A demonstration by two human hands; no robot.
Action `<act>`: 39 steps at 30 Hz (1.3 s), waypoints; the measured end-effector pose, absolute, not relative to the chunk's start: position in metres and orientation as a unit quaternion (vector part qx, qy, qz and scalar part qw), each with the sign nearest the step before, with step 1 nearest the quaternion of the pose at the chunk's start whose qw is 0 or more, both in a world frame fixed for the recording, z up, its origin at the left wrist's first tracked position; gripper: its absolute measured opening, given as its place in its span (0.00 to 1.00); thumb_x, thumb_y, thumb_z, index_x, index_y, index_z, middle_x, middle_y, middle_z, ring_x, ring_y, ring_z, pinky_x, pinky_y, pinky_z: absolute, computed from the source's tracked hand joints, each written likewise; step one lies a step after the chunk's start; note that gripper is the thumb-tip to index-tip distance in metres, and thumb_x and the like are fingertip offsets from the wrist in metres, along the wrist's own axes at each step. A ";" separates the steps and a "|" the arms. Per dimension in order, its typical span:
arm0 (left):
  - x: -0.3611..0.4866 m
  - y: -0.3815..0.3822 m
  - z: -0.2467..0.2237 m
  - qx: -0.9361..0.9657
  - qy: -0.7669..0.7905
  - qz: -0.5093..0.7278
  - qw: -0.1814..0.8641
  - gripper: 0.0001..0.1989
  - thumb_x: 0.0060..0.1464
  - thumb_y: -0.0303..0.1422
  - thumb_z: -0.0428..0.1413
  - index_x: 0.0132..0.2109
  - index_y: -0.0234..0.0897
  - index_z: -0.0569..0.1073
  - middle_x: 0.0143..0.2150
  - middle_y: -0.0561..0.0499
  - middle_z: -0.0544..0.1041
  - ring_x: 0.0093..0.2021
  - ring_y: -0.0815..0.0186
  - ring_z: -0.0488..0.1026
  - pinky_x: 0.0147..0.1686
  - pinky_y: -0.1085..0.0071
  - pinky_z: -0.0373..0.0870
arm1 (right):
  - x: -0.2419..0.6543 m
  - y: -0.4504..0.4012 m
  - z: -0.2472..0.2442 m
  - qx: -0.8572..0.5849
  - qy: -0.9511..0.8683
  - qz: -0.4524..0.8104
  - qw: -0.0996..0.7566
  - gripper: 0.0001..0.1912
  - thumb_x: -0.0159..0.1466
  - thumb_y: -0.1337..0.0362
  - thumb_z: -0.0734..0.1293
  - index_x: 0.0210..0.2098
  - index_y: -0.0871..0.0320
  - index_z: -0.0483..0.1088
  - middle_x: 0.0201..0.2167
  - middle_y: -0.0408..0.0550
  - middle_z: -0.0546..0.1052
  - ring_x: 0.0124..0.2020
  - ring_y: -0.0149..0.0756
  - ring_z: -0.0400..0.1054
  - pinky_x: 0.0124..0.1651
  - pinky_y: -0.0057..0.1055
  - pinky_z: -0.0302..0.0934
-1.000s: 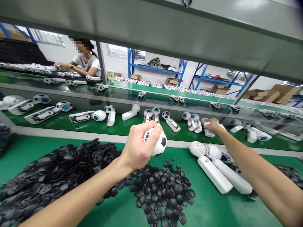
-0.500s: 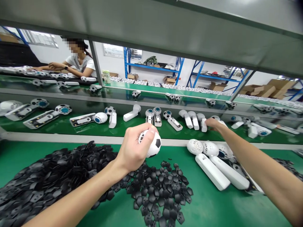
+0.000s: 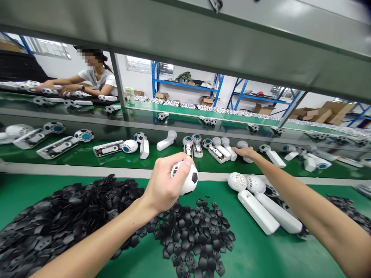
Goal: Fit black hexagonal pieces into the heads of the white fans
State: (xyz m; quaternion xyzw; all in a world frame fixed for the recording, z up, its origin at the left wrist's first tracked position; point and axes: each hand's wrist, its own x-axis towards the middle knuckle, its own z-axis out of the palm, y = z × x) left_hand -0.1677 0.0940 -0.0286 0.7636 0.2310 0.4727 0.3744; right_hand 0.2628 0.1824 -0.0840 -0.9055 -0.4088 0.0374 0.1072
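We find the left hand (image 3: 165,183) clamped on a white ball with black soccer-panel markings (image 3: 191,178). The fingers wrap over the ball's top, and the ball sits in the hand above the green counter (image 3: 261,255). Directly below and to the left of this hand lies a heap of black pentagonal patches (image 3: 185,235), which spreads across the counter toward the left edge of the view.

The right hand (image 3: 245,151) extends forward with its fingers straight and together. Its fingertips touch a white fan handle (image 3: 224,150) on the raised green tier (image 3: 162,159), beyond the counter's near section. We cannot tell whether this hand grips the handle.

Nearer us, below the right hand, two assembled white handheld fans with mesh heads (image 3: 251,200) lie on the counter. Left of the right hand, opened white fan housings with exposed circuit boards (image 3: 108,148) lie along the tier. Farther off, beyond the left hand, a co-worker (image 3: 95,73) has both hands among soccer-patterned units. Blue shelving racks (image 3: 185,81) stand behind.
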 end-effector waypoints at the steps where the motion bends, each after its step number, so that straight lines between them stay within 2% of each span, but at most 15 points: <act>1: -0.168 0.093 -0.029 0.765 0.231 0.473 0.372 0.24 0.70 0.47 0.51 0.31 0.35 0.75 0.24 0.51 0.75 0.25 0.67 0.72 0.25 0.71 0.64 | 0.258 0.186 -0.084 -0.909 -0.403 0.042 0.094 0.22 0.75 0.54 0.72 0.63 0.57 0.73 0.62 0.56 0.76 0.57 0.48 0.76 0.58 0.50 0.75; 8: -0.171 0.092 -0.027 0.763 0.235 0.479 0.365 0.23 0.69 0.46 0.51 0.31 0.36 0.76 0.24 0.51 0.76 0.24 0.67 0.72 0.24 0.72 0.66 | 0.239 0.197 -0.081 -0.904 -0.414 0.097 0.047 0.21 0.75 0.55 0.72 0.63 0.58 0.73 0.61 0.56 0.76 0.56 0.47 0.76 0.57 0.50 0.75; 13: -0.176 0.093 -0.018 0.759 0.238 0.498 0.345 0.22 0.68 0.47 0.52 0.32 0.37 0.79 0.24 0.50 0.78 0.23 0.66 0.73 0.21 0.71 0.65 | 0.244 0.173 -0.070 -0.904 -0.410 0.107 0.053 0.21 0.75 0.55 0.72 0.63 0.58 0.73 0.62 0.56 0.76 0.57 0.48 0.76 0.58 0.51 0.75; 20: -0.178 0.094 -0.003 0.743 0.267 0.528 0.312 0.17 0.60 0.43 0.54 0.28 0.41 0.80 0.23 0.52 0.79 0.19 0.65 0.70 0.17 0.70 0.62 | 0.286 0.047 -0.035 -0.918 -0.376 0.075 0.100 0.20 0.76 0.52 0.70 0.60 0.57 0.75 0.58 0.54 0.78 0.53 0.45 0.77 0.55 0.46 0.76; 24: -0.176 0.103 -0.004 0.721 0.292 0.554 0.295 0.17 0.56 0.42 0.54 0.26 0.41 0.81 0.22 0.52 0.79 0.20 0.65 0.69 0.19 0.67 0.60 | 0.305 -0.046 -0.023 -0.948 -0.308 0.022 0.075 0.23 0.76 0.47 0.68 0.59 0.59 0.76 0.50 0.55 0.82 0.48 0.45 0.79 0.53 0.45 0.74; 27: -0.174 0.111 -0.009 0.702 0.309 0.558 0.317 0.17 0.56 0.42 0.55 0.26 0.40 0.82 0.24 0.50 0.81 0.23 0.63 0.71 0.20 0.67 0.62 | 0.313 -0.096 -0.032 -0.960 -0.277 -0.013 0.048 0.23 0.74 0.49 0.70 0.55 0.62 0.79 0.44 0.65 0.83 0.51 0.61 0.79 0.50 0.46 0.71; 29: -0.173 0.116 -0.013 0.684 0.310 0.563 0.345 0.17 0.56 0.42 0.56 0.27 0.39 0.82 0.25 0.49 0.82 0.25 0.60 0.74 0.22 0.66 0.65 | 0.314 -0.117 -0.045 -0.961 -0.273 -0.027 0.032 0.20 0.72 0.50 0.71 0.51 0.62 0.80 0.42 0.68 0.82 0.52 0.68 0.78 0.49 0.48 0.69; 32: -0.170 0.119 -0.017 0.664 0.299 0.572 0.377 0.16 0.56 0.42 0.58 0.28 0.37 0.82 0.25 0.48 0.82 0.26 0.59 0.76 0.24 0.66 0.69 | 0.310 -0.132 -0.067 -0.956 -0.293 -0.019 0.023 0.17 0.70 0.50 0.72 0.47 0.58 0.81 0.45 0.66 0.81 0.52 0.68 0.78 0.49 0.47 0.69; 36: -0.161 0.118 -0.019 0.669 0.276 0.550 0.416 0.15 0.57 0.42 0.59 0.30 0.36 0.81 0.25 0.48 0.81 0.26 0.59 0.78 0.25 0.64 0.74 | 0.300 -0.138 -0.090 -0.944 -0.327 0.006 0.040 0.18 0.71 0.48 0.70 0.48 0.55 0.81 0.49 0.63 0.82 0.51 0.64 0.79 0.50 0.47 0.71; 39: -0.151 0.116 -0.017 0.663 0.265 0.546 0.438 0.17 0.61 0.44 0.57 0.32 0.35 0.81 0.25 0.48 0.81 0.25 0.60 0.78 0.24 0.64 0.73 | 0.296 -0.144 -0.098 -0.942 -0.329 0.006 0.072 0.14 0.69 0.50 0.72 0.44 0.54 0.81 0.48 0.62 0.84 0.49 0.60 0.81 0.50 0.45 0.74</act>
